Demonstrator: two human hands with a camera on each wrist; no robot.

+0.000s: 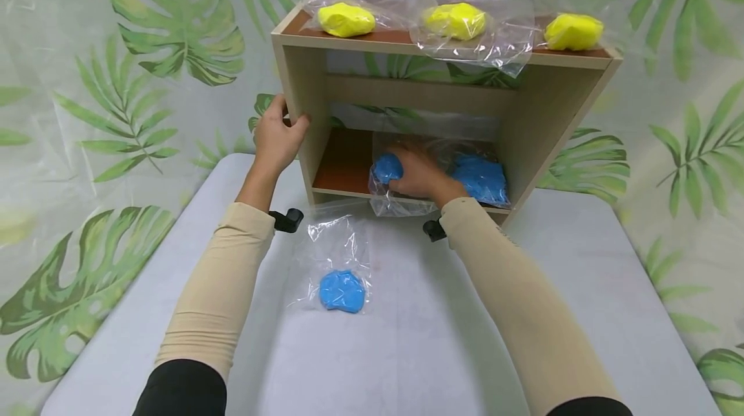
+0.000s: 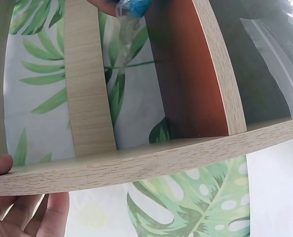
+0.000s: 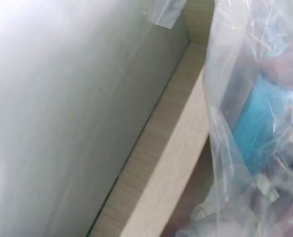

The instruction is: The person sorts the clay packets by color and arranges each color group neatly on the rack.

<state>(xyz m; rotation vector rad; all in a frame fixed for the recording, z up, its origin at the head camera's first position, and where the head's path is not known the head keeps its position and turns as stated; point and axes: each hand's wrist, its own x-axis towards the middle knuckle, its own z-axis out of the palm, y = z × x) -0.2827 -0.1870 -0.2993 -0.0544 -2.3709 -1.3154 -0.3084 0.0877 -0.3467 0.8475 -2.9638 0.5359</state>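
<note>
My left hand (image 1: 281,138) grips the left side panel of a small wooden shelf (image 1: 302,99). In the left wrist view its thumb lies on the inner face and the fingers curl round the outside. Over the shelf's lower board, my right hand (image 1: 420,172) holds a clear plastic bag with a lump of blue clay (image 1: 387,168) in it. The right wrist view shows the clear bag (image 3: 225,123) and blue clay close up, partly blurred. Just right of that hand, another bagged blue clay lump (image 1: 481,177) lies on the lower board.
Along the shelf's top sit three bagged yellow clay lumps (image 1: 454,20). On the white table (image 1: 407,338), a bag with a flat blue clay lump (image 1: 341,291) lies in front of the shelf, between the forearms. A leaf-patterned cloth (image 1: 174,15) hangs behind.
</note>
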